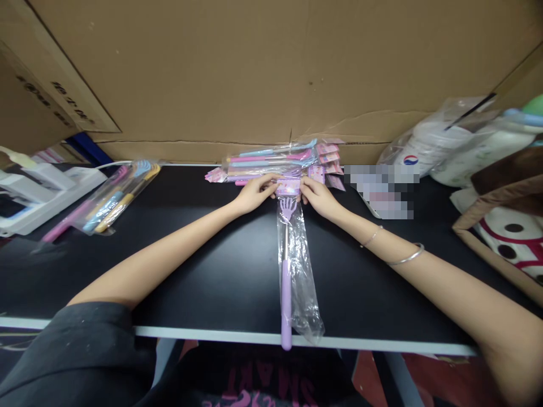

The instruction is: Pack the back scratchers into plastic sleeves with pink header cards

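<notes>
A purple back scratcher (287, 282) in a clear plastic bag (303, 271) lies lengthwise before me, its handle end reaching over the table's front edge. At its far end, a pink and purple header card (288, 187) covers the top of the bag, just above the hand-shaped claw. My left hand (257, 192) pinches the card's left side. On the right side of the same card, the fingers of my right hand (319, 196) are closed too. Just beyond both hands lies a pile of bagged back scratchers (271, 160) in blue, pink and purple, with similar cards.
Pink, blue and yellow back scratchers (123, 198) lie at the left, near a white power strip (51, 198) with plugs. A blurred-out flat item (377, 195), a bagged cup (436, 144) and a brown-handled bag (500, 203) occupy the right. Cardboard (271, 73) walls the back.
</notes>
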